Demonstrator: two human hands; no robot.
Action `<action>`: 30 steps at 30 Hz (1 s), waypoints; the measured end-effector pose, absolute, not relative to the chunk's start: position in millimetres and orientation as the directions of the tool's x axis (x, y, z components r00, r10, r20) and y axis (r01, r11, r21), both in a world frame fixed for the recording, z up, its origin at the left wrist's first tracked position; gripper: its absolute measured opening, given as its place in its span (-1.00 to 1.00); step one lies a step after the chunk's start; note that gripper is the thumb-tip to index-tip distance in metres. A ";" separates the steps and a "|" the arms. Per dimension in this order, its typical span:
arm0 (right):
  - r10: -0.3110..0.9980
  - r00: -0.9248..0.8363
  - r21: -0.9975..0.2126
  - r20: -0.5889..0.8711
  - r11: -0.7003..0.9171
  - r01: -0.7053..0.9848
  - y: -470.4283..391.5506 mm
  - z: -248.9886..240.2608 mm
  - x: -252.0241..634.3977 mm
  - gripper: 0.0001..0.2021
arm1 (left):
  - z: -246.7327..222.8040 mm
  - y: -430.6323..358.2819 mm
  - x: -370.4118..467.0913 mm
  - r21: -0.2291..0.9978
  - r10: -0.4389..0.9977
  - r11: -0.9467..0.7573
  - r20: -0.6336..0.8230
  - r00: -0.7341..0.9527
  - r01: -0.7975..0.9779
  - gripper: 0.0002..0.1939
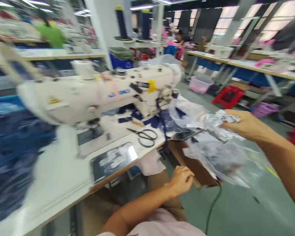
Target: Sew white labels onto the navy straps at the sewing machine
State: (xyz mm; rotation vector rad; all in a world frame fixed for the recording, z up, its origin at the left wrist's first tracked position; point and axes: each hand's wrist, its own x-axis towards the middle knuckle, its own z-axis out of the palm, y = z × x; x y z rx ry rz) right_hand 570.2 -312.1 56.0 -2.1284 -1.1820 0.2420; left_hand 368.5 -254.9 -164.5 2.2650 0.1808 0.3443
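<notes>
My right hand (241,125) reaches out at the right and is closed on a crumpled bunch of white strips (217,120), perhaps labels. Below the bunch hangs a clear plastic bag (218,157) over an open cardboard box (186,155). My left hand (182,180) rests near my lap with curled fingers and nothing visible in it. In front of me stands a white sewing machine (108,88). Black-handled scissors (146,137) lie on its table (64,173), beside a dark glossy panel (114,160) with white slips on it.
Dark blue cloth (14,147) is heaped on the table's left side. Navy thread cones (121,24) stand behind the machine. A red stool (228,96) and a pale plastic bin (200,83) are on the floor at the right. A cable (212,206) runs along the floor.
</notes>
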 end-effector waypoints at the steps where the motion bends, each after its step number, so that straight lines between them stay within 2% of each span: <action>1: 0.842 0.506 -0.644 0.187 -0.284 0.710 -290.9 60.6 556.5 -0.81 | -167.2 -251.1 358.8 0.759 0.252 -0.649 0.149 0.956 0.053 -0.80; 4: 0.932 0.266 -0.650 0.245 -0.046 0.758 -224.8 65.2 505.9 -0.81 | -176.6 -235.9 328.3 0.766 0.347 -0.614 0.046 0.937 0.191 -0.79; 7: 0.976 0.016 -0.641 0.219 0.132 0.756 -167.1 55.1 443.7 -0.80 | -186.6 -221.6 295.9 0.788 0.479 -0.532 -0.021 0.878 0.309 -0.78; 9: 0.975 -0.159 -0.653 0.152 0.220 0.725 -138.3 39.0 402.9 -0.83 | -193.8 -214.5 275.2 0.806 0.570 -0.459 -0.055 0.819 0.374 -0.78; 11: 0.945 -0.290 -0.639 0.152 0.317 0.700 -119.0 16.8 367.0 -0.83 | -200.5 -209.1 256.5 0.816 0.648 -0.388 -0.089 0.757 0.428 -0.77; 13: 0.902 -0.396 -0.565 0.171 0.419 0.711 -109.4 -7.5 338.6 -0.80 | -205.7 -204.9 240.3 0.817 0.701 -0.327 -0.128 0.702 0.475 -0.77; 15: 0.861 -0.480 -0.386 0.171 0.507 0.771 -108.0 -29.0 318.8 -0.76 | -209.1 -201.5 226.8 0.812 0.733 -0.283 -0.160 0.661 0.511 -0.76; 18: 0.829 -0.539 -0.130 0.150 0.557 0.821 -112.8 -48.0 305.8 -0.72 | -212.6 -197.8 212.2 0.806 0.757 -0.243 -0.191 0.625 0.540 -0.76; 20: 0.843 -0.521 -0.075 0.135 0.533 0.843 -115.6 -50.7 305.8 -0.66 | -215.0 -196.2 206.0 0.803 0.762 -0.222 -0.211 0.613 0.553 -0.76; 26: 0.885 -0.461 -0.160 0.070 0.466 0.870 -121.1 -36.4 321.9 -0.30 | -221.8 -193.3 192.0 0.784 0.769 -0.155 -0.287 0.572 0.601 -0.75; 28: 0.886 -0.449 -0.213 0.112 0.463 0.860 -125.2 -33.2 328.2 -0.31 | -224.3 -191.8 184.5 0.770 0.771 -0.125 -0.322 0.550 0.625 -0.75; 30: 0.890 -0.411 -0.269 0.197 0.453 0.850 -130.2 -34.0 333.2 -0.43 | -228.2 -190.3 174.9 0.749 0.775 -0.088 -0.362 0.517 0.656 -0.75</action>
